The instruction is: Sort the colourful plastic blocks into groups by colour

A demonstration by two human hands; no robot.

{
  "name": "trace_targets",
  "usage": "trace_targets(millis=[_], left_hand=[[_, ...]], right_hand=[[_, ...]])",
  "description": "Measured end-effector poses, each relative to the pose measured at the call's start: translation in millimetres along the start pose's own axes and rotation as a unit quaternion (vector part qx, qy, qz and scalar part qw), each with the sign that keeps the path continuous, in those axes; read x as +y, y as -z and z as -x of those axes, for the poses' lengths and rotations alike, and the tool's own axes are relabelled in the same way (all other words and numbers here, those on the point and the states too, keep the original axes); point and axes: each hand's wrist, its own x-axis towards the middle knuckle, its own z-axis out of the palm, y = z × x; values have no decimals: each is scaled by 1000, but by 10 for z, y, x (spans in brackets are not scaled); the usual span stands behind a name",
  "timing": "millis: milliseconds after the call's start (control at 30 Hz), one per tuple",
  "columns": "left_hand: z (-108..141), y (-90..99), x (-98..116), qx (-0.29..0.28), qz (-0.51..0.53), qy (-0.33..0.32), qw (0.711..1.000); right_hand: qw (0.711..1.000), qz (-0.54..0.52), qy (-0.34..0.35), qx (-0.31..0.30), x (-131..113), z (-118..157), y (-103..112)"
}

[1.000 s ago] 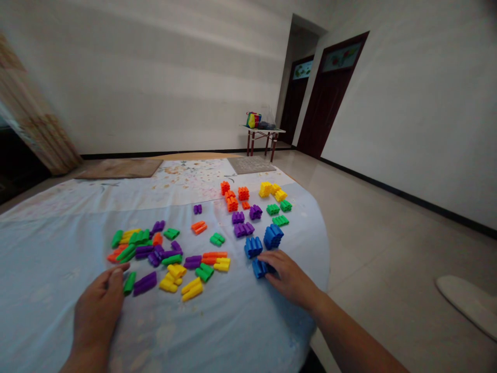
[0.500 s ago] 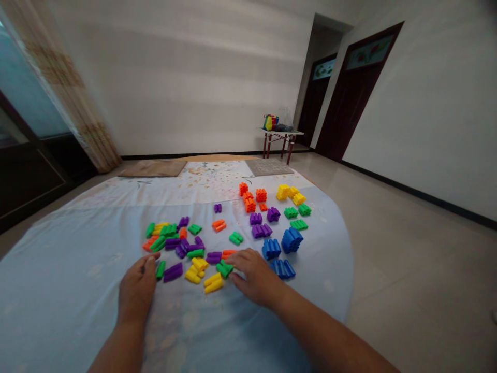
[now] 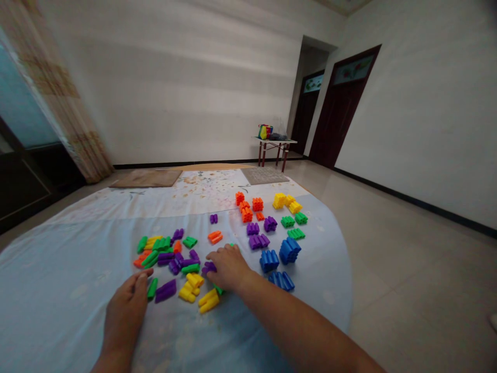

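My left hand (image 3: 126, 305) rests on the cloth at the left, fingers stretched out and holding nothing. Its fingertips are just beside a green block (image 3: 152, 289) and a purple block (image 3: 166, 291). My right hand (image 3: 230, 267) reaches over the pieces in the middle, thumb and fingers apart around the end of another purple block (image 3: 208, 267). Whether it touches this block is unclear. Beneath the palm, a green block (image 3: 219, 290) is mostly covered. Yellow blocks (image 3: 209, 301) lie just in front. The pieces are small plastic blocks made of joined tubes.
A mixed heap of blocks (image 3: 166, 254) lies left of centre. To the right stand sorted groups: orange (image 3: 246, 214), yellow (image 3: 279, 200), green (image 3: 296, 233), purple (image 3: 259, 241) and blue (image 3: 290, 250). Two mats (image 3: 149, 178) (image 3: 265, 176) lie at the table's far side.
My right hand has moved forward and left, now covering the orange block and much of the green one. My left hand stays beside the same blocks. The view has tilted up slightly.
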Motion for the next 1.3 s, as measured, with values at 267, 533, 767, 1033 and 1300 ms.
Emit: trace_targets(millis=[267, 533, 767, 1033, 1300], left_hand=[[-42, -32, -63, -1, 14, -2, 1000], [-62, -22, -87, -5, -3, 3, 1000], [-59, -28, -100, -16, 4, 15, 1000], [-62, -31, -53, -31, -2, 23, 999], [-57, -38, -68, -18, 15, 8, 1000]], right_hand=[[998, 42, -30, -30, 13, -60, 18], [991, 53, 64, -109, 0, -162, 92], [997, 4, 52, -54, 209, -87, 359], [992, 57, -106, -24, 930, 143, 693], [987, 70, -135, -49, 1030, 113, 595]])
